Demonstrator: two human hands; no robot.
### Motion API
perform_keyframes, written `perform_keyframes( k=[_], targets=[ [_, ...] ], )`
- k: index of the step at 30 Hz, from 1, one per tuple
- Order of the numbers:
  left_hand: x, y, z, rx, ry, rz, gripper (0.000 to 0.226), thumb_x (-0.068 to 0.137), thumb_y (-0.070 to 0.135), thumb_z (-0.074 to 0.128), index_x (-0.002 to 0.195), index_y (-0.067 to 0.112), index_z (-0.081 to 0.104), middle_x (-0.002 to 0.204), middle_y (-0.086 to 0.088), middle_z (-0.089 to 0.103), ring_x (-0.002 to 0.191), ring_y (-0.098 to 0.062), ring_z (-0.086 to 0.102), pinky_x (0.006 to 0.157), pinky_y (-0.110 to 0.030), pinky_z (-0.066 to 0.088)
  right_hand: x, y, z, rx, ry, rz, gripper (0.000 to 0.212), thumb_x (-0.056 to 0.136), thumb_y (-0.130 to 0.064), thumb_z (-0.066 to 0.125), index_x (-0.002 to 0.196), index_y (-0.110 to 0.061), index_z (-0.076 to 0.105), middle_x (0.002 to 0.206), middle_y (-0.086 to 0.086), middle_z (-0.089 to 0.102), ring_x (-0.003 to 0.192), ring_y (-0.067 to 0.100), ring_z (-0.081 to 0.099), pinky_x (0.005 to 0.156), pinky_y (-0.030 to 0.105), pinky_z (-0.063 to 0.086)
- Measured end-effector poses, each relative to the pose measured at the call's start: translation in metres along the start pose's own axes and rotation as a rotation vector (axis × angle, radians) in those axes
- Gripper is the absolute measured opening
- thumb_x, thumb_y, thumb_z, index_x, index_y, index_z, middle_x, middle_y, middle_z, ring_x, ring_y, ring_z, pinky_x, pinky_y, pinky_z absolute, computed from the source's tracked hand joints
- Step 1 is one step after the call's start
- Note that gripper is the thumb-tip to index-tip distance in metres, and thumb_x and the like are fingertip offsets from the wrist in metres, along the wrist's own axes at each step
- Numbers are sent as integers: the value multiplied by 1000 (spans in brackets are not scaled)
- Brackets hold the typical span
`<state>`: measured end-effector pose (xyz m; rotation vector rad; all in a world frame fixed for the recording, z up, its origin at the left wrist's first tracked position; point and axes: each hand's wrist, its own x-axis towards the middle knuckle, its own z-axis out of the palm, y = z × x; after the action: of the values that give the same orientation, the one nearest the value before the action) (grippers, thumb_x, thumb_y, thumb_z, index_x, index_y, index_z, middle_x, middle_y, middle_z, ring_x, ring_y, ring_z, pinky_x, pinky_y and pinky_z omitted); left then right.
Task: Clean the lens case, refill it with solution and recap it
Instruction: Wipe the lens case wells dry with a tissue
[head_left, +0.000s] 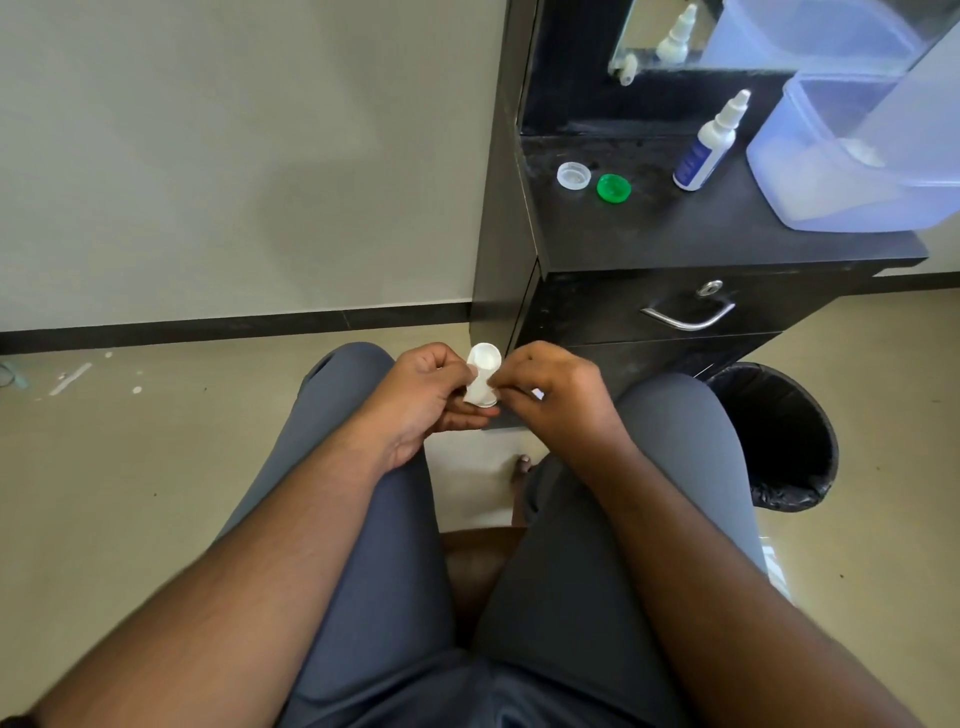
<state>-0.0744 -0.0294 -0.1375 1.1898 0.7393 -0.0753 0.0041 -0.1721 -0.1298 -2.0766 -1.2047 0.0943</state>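
The white lens case (483, 375) stands upright between my two hands, above my knees, with its caps off. My left hand (423, 397) grips its left side and lower end. My right hand (558, 391) pinches its right side; a small white scrap shows between those fingers, too small to name. The white cap (573, 175) and the green cap (613, 187) lie side by side on the black cabinet top (701, 234). The solution bottle (707, 145), white with a blue label and a nozzle tip, stands upright behind them.
A translucent plastic container (852, 156) sits at the right of the cabinet top, a mirror (675, 36) behind it. The cabinet has a drawer with a metal handle (688, 315). A black bin (779, 436) with a liner stands on the floor by my right knee.
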Motion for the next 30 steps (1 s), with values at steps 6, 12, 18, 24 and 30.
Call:
perform_keyframes(
  k=[6, 12, 18, 24, 30],
  targets=[
    [3, -5, -4, 172, -19, -18, 10, 96, 2, 51, 87, 5, 56, 76, -24, 65, 71, -35, 73, 67, -40, 62, 5, 6, 5, -245, -267, -281, 7, 75, -1, 73, 82, -2, 73, 81, 14, 62, 71, 26, 58, 55, 33, 52],
    [3, -5, -2, 280, -52, -1, 9, 96, 1, 51, 94, -1, 60, 70, -20, 68, 64, -29, 73, 61, -35, 62, 9, 23, -7, -501, -440, -565, 32, 71, -2, 78, 102, -5, 70, 88, 15, 60, 71, 28, 58, 55, 33, 48],
    [8, -1, -4, 335, 31, 127, 5, 89, -7, 54, 88, -8, 58, 68, -25, 66, 55, -29, 69, 59, -38, 62, -7, 10, 16, -517, -296, -300, 30, 72, -1, 76, 101, -3, 70, 80, 16, 59, 67, 30, 58, 56, 34, 48],
    [3, -4, 1, 329, 101, 187, 3, 86, -8, 59, 84, -10, 59, 67, -21, 62, 48, -18, 65, 47, -27, 56, 1, -9, 17, 215, -341, 620, 20, 89, -6, 61, 106, -8, 70, 93, -3, 65, 86, 11, 61, 78, 21, 52],
    [8, 0, -5, 188, 122, 188, 20, 86, -7, 58, 71, 5, 57, 56, -7, 61, 44, -13, 58, 43, -23, 51, 1, -3, -3, 1501, 30, 994, 21, 93, -2, 51, 110, 3, 62, 103, 18, 68, 89, 26, 69, 78, 38, 58]
  ],
)
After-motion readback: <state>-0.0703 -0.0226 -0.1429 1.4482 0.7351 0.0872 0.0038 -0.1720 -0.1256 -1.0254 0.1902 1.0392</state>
